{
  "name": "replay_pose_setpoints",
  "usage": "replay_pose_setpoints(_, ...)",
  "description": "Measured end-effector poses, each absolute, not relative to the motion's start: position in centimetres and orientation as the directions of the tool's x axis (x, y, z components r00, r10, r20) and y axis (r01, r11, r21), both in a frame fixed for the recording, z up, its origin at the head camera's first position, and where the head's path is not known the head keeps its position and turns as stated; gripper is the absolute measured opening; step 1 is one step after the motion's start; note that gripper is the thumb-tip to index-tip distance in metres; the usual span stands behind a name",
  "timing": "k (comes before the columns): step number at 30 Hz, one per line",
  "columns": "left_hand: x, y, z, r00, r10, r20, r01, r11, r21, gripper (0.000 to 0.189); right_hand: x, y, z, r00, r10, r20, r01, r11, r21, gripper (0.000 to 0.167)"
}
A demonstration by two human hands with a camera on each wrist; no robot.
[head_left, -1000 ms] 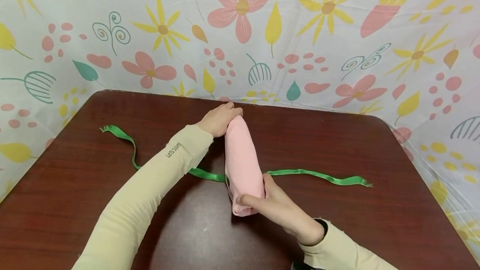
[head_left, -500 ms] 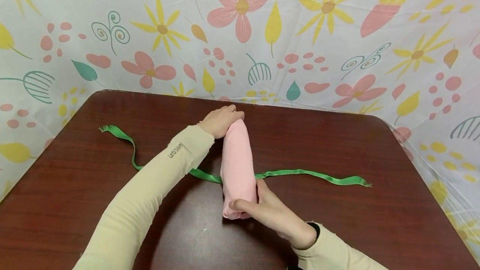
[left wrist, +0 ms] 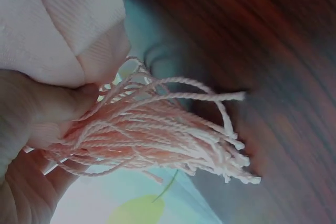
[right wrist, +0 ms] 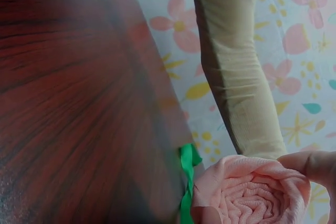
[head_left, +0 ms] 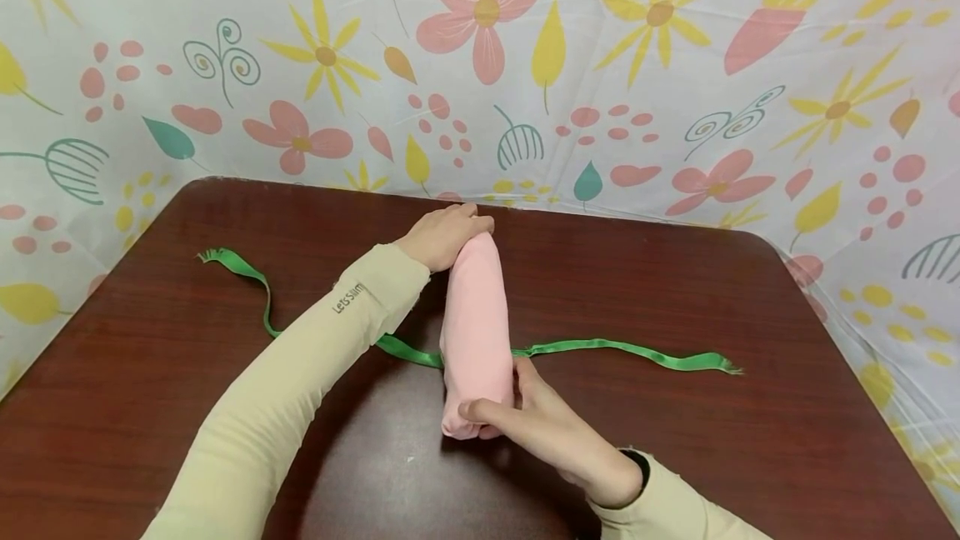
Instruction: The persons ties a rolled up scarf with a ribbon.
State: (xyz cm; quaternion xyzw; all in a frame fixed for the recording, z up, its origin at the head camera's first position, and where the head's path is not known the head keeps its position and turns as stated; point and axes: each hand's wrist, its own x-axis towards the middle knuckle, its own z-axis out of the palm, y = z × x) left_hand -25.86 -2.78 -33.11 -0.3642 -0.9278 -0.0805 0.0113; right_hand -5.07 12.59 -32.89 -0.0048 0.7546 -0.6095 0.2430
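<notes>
Cloth (head_left: 476,340), pink, rolled into a long bundle: I have it in the head view from mid-frame down to lower centre. Left hand (head_left: 446,236) at its upper end, fingers wrapping over the tip. Right hand (head_left: 555,427) on the lower end, thumb across the top, a finger along the right side. Green ribbon (head_left: 630,347) shows on both sides, lying on the dark wooden table (head_left: 675,440); its stretch behind the cloth is hidden from me, and part of the left run passes behind the left sleeve (head_left: 300,382), cream with dark lettering near the cuff. Right sleeve (head_left: 675,502), also cream, lower right. Flowered sheet (head_left: 517,123) across the upper frame.

Left wrist view: left hand pinches the cloth at left of frame, thumb pressed in where the fringe (left wrist: 163,135) begins. Twisted pink cords spread from there past centre. Ribbed folds upper left; blurred table wood along the right.

Right wrist view: rolled end faces me at bottom right, layers coiled. Right hand grips it from two sides, one digit at the right edge, another low. Ribbon just left of the cloth; whether they touch, I can't tell.
</notes>
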Motion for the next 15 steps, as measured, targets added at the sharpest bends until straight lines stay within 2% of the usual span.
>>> replay_pose_setpoints(9, -25.7, -3.0, -33.8, -0.728, 0.684, 0.032, 0.680, 0.717, 0.153, 0.025, -4.8, 12.7, -33.2, -0.874, -0.312, -0.372, 0.296, 0.264, -0.918, 0.058)
replay_pose_setpoints(15, -25.7, -2.8, -34.4, -0.726, 0.687, 0.009, 0.683, 0.720, 0.119, 0.028, -4.8, 12.8, -33.7, -0.863, -0.321, -0.391, 0.288, 0.324, -0.901, 0.061)
